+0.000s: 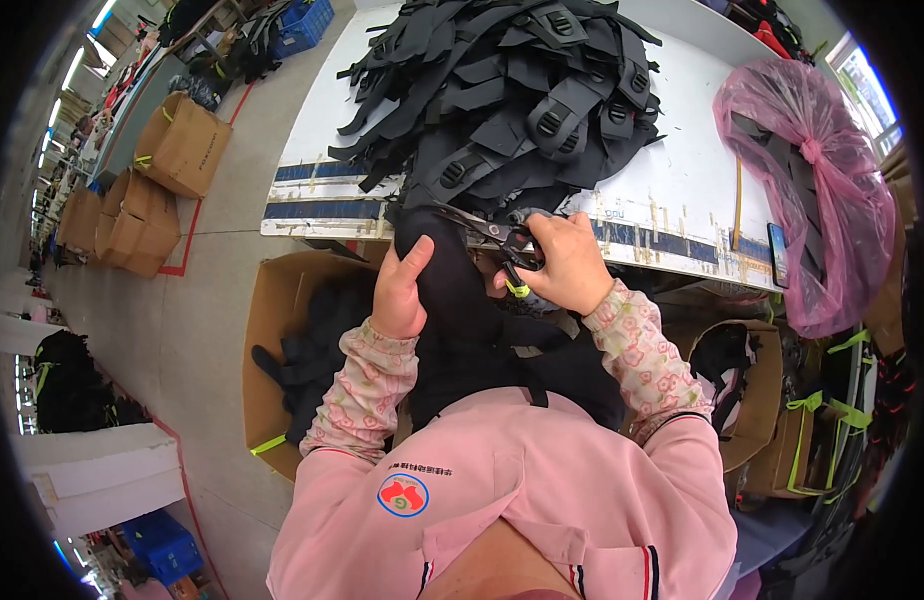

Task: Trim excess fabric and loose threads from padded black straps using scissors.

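My right hand (572, 265) is closed around the dark handles of a pair of scissors (485, 227), with a yellow-green tie on the handles. The scissor blades point left, over black material at the table's front edge. My left hand (400, 290) is curled against a black padded strap (427, 228), its thumb up and its other fingers mostly hidden. Past the blades, a large pile of black straps with plastic buckles (522, 95) covers the middle of the white table (317, 130).
Below the table, a cardboard box (272, 300) of black pieces stands left and another box (757, 400) right. A pink plastic bag (812, 150) hangs over the table's right side beside a phone (777, 255). More cartons (182, 145) stand on the floor at far left.
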A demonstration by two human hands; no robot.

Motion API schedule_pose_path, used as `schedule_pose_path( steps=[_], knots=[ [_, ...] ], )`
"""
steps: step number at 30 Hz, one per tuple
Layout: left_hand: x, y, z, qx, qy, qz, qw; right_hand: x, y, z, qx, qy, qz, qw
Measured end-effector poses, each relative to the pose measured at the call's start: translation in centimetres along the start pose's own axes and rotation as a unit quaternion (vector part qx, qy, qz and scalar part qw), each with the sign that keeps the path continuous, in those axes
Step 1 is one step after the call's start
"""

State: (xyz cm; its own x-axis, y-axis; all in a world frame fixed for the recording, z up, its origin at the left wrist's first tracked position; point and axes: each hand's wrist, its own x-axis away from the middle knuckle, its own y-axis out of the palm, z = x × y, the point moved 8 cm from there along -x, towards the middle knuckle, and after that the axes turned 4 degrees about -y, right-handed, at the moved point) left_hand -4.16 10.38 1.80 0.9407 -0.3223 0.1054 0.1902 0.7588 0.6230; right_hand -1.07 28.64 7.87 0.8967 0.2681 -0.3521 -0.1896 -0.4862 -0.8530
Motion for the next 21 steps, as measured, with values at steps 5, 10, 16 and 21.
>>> schedule_pose_path(
  steps=[5,10,16,21],
  knots=[
    [0.2,0.6,-0.4,-0.02,-0.017,-0.026,0.999,-0.1,0.2,0.2,0.008,-0.012,-0.004,1.0],
    [0.5,0.9,-0.4,-0.019,-0.027,-0.049,0.998,-0.4,-0.7,0.0,0.011,-0.032,-0.02,0.999],
    [0.6,1.1,-0.3,-0.037,-0.032,-0.063,0.997,-0.4,-0.4,1.0,0.017,-0.032,-0.073,0.997],
    [0.7,1.6,-0.5,-0.022,-0.053,-0.081,0.995,-0.8,-1.9,1.4,0.023,-0.049,-0.058,0.997]
  ],
)
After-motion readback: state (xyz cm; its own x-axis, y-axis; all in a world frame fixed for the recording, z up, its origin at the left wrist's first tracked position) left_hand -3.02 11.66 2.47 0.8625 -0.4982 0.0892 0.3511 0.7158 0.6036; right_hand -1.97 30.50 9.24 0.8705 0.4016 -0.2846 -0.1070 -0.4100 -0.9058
